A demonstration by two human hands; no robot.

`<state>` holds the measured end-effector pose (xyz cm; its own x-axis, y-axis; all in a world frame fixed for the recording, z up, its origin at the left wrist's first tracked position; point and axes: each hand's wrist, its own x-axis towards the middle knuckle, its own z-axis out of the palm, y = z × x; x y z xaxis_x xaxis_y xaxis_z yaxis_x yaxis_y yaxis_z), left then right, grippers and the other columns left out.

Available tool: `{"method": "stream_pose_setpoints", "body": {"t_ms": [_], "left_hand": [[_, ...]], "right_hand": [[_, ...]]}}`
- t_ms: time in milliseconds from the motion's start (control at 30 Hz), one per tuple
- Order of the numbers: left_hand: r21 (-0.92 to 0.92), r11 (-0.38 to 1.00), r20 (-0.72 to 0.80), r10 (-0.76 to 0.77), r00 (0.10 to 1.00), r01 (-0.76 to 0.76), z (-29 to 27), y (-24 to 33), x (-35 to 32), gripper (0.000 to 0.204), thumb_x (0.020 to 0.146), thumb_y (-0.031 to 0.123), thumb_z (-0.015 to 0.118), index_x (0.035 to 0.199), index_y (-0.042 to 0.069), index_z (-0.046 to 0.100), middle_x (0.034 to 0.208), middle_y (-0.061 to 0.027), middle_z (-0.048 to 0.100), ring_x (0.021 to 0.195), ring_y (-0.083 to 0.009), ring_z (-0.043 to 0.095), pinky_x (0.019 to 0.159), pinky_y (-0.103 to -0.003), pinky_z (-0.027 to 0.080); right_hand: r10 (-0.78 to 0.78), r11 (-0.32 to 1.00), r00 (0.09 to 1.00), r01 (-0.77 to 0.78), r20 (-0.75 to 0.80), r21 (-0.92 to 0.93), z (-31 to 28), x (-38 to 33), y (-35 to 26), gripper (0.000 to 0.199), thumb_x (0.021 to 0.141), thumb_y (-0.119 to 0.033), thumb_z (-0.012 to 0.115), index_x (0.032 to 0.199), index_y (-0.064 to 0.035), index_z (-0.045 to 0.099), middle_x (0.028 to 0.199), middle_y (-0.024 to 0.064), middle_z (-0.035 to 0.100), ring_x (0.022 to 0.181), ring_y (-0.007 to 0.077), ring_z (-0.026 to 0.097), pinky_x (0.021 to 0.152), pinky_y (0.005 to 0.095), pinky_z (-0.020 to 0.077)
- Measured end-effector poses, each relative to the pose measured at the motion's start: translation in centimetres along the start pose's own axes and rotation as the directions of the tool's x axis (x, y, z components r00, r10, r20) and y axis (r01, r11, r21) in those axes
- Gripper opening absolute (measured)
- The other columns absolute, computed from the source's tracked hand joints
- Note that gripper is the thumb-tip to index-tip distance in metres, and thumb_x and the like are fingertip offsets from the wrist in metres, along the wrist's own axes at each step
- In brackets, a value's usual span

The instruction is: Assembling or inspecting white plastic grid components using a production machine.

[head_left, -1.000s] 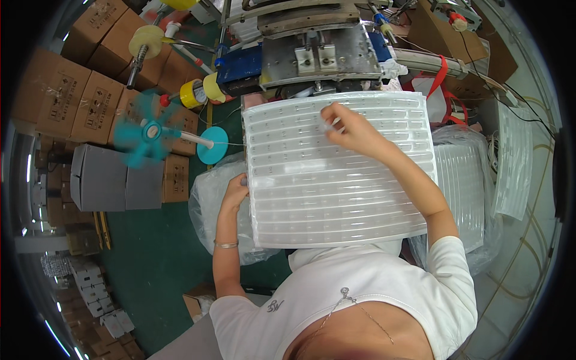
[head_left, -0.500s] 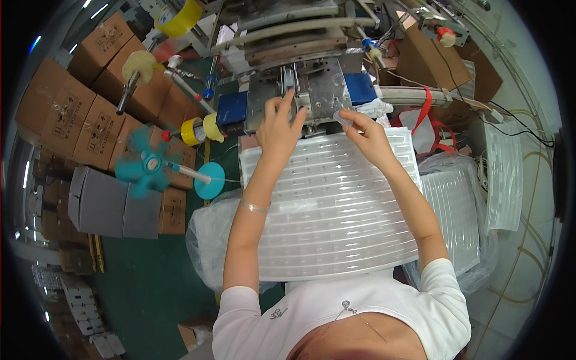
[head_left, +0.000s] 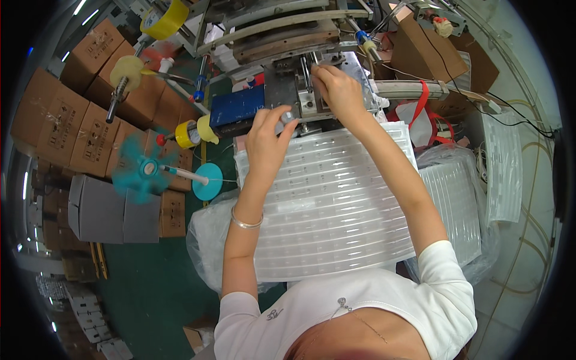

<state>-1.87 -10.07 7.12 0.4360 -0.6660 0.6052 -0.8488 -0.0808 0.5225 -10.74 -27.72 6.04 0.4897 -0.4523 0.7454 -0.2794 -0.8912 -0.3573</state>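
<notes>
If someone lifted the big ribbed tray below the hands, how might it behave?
The tray is probably light for its size, since it looks like thin plastic. Its long parallel ribs may keep it stiff lengthwise but bendable across. Glossy highlights suggest a slippery surface.

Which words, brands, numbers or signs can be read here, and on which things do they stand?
Brown cartons: dark symbols and lettering, wording not transcribed.
White shirt: small dark mark, too unclear.
Yellow tape rolls: core print, too blurred.
Blue block: pale marks, too small.
</notes>
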Motion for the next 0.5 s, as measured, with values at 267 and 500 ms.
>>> {"method": "stream_pose_setpoints", "body": {"t_ms": [267, 500], "left_hand": [[-0.004, 0.992, 0.222, -0.121, 0.967, 0.125, -4.0, -0.3, -6.6, 0.027, 0.076, 0.015, 0.071, 0.100, 0.008, 0.060, 0.092, -0.0090, 0.063, 0.071, -0.0291, 0.062, 0.065, -0.034, 0.049], [0.291, 0.950, 0.654, -0.110, 0.749, -0.115, -4.8, -2.6, -13.9, 0.026, 0.072, 0.010, 0.070, 0.096, 0.008, 0.059, 0.088, -0.0083, 0.062, 0.075, -0.0337, 0.061, 0.067, -0.038, 0.049]], "right_hand": [[0.063, 0.998, 0.997, -0.064, 0.054, 0.014, 0.7, -0.4, 1.4, 0.029, 0.086, -0.025, 0.059, 0.111, -0.0093, 0.059, 0.104, 0.0136, 0.062, 0.093, 0.0322, 0.060, 0.078, 0.0378, 0.0484], [0.046, 0.949, 0.936, -0.150, 0.350, 0.277, -3.7, -9.8, -2.4, 0.037, 0.079, -0.010, 0.065, 0.116, -0.0085, 0.057, 0.101, 0.0090, 0.059, 0.092, 0.0274, 0.059, 0.076, 0.0361, 0.0493]]}}
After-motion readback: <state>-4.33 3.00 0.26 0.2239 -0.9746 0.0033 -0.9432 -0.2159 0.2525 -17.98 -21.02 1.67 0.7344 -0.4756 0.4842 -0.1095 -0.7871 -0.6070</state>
